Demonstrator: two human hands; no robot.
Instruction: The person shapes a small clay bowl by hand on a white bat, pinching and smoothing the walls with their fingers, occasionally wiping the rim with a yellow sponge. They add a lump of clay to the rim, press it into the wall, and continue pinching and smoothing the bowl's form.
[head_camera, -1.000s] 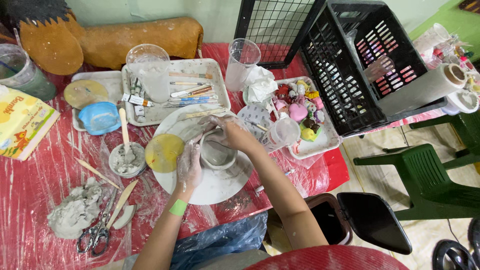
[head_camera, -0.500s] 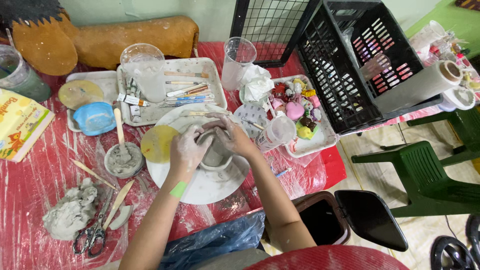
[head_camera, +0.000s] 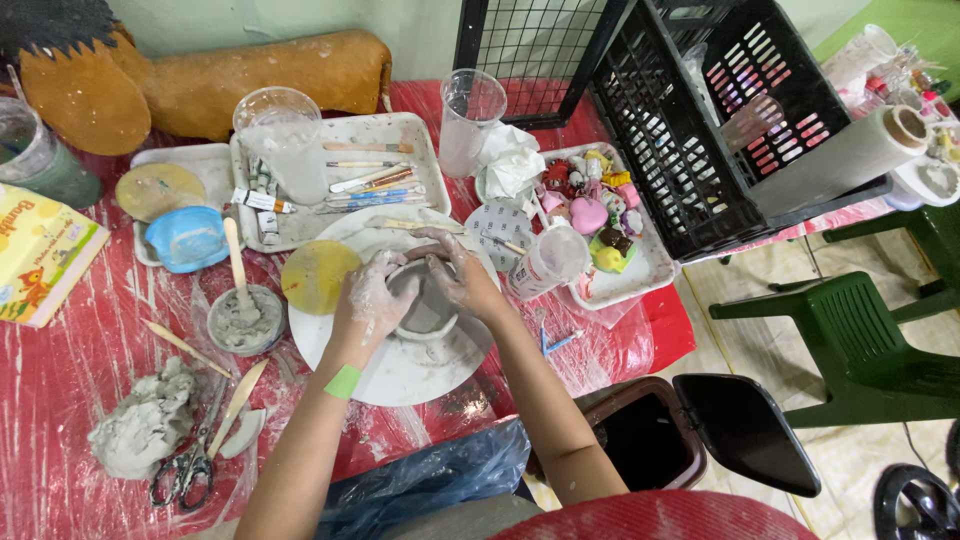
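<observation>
Red plastic sheeting (head_camera: 60, 370) covered the table. Fingers of the left hand (head_camera: 372, 298) and right hand (head_camera: 462, 280) curled closed around the clay pot (head_camera: 425, 312), which stood centred on the white turntable (head_camera: 400, 375), beside a yellow sponge (head_camera: 318, 276).

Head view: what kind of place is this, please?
Probably a craft or pottery workshop. Both hands, left hand and right hand, shape a clay bowl on a white wheel, beside a lump of clay and a tray of brushes.

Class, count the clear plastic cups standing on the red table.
3: one cup on the tool tray, one by the black crate, one tilted beside the right hand. Others may be hidden.
</observation>
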